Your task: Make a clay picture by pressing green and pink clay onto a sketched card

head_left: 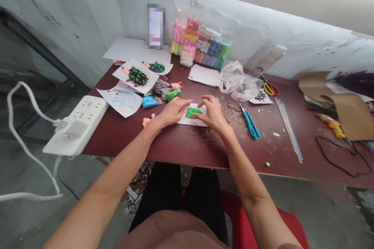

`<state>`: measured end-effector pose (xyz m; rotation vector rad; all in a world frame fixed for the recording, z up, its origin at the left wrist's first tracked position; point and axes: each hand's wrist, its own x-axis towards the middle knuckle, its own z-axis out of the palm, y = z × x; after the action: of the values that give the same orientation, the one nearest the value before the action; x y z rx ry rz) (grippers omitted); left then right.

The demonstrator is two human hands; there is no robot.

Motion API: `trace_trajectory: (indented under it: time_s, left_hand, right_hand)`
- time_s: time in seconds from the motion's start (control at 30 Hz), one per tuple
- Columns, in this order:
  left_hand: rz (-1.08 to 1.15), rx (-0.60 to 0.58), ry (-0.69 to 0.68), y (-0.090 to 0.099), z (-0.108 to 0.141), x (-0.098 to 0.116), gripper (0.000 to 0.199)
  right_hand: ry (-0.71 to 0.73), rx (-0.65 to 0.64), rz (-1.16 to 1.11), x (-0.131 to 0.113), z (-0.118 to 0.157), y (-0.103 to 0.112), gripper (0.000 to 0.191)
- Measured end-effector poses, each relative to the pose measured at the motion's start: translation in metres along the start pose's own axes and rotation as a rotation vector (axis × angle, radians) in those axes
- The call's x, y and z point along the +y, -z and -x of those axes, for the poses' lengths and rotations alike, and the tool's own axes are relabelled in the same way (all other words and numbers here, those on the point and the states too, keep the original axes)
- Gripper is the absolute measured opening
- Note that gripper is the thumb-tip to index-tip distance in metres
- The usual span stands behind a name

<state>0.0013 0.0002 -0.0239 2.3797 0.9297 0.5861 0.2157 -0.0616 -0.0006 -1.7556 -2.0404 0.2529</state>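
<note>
A flattened patch of green modelling clay [193, 113] lies on a small white paper card [191, 122] in front of me on the table. My left hand [174, 111] rests at the card's left side, its fingers stretched toward the top edge. From the right, my right hand [214, 113] arches over the card, fingers apart from the thumb, and the thumb tip touches the green clay. A bit of pinkish clay shows between my left hand and the green patch; it is partly covered. Behind my left hand is a green clay lump [173, 94].
Finished hedgehog cards [137, 76] and a blue hedgehog drawing [122, 99] lie left, near a white power strip [80, 118]. Bagged coloured clay [189, 42] stands behind. To the right are a teal utility knife [249, 121], scissors [270, 86], glue sticks [288, 130] and a glue gun [332, 125].
</note>
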Motion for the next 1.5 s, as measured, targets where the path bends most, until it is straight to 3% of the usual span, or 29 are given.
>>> trace_trajectory:
  time_s: [0.1, 0.2, 0.7, 0.9, 1.13, 1.5]
  left_hand:
    - [0.012, 0.002, -0.01, -0.001, 0.0, -0.002, 0.046]
    - [0.009, 0.007, -0.021, -0.002, 0.0, -0.003, 0.047]
    - [0.029, -0.014, -0.029, -0.002, 0.002, -0.004, 0.05]
    - [0.017, -0.075, -0.009, 0.006, 0.004, 0.002, 0.054]
    - [0.019, -0.176, -0.018, 0.015, 0.008, 0.006, 0.074]
    - [0.02, -0.172, -0.01, 0.013, 0.007, 0.005, 0.076]
  right_hand:
    - [-0.037, -0.005, 0.034, 0.003, 0.0, -0.009, 0.048]
    - [-0.057, -0.013, 0.077, 0.008, 0.004, -0.016, 0.054]
    - [-0.076, 0.025, 0.099, 0.012, 0.003, -0.021, 0.056]
    - [-0.12, 0.029, 0.124, 0.012, 0.003, -0.023, 0.058]
    - [-0.165, 0.017, 0.074, 0.01, 0.001, -0.019, 0.062]
    - [-0.188, 0.079, 0.034, 0.014, 0.001, -0.022, 0.063]
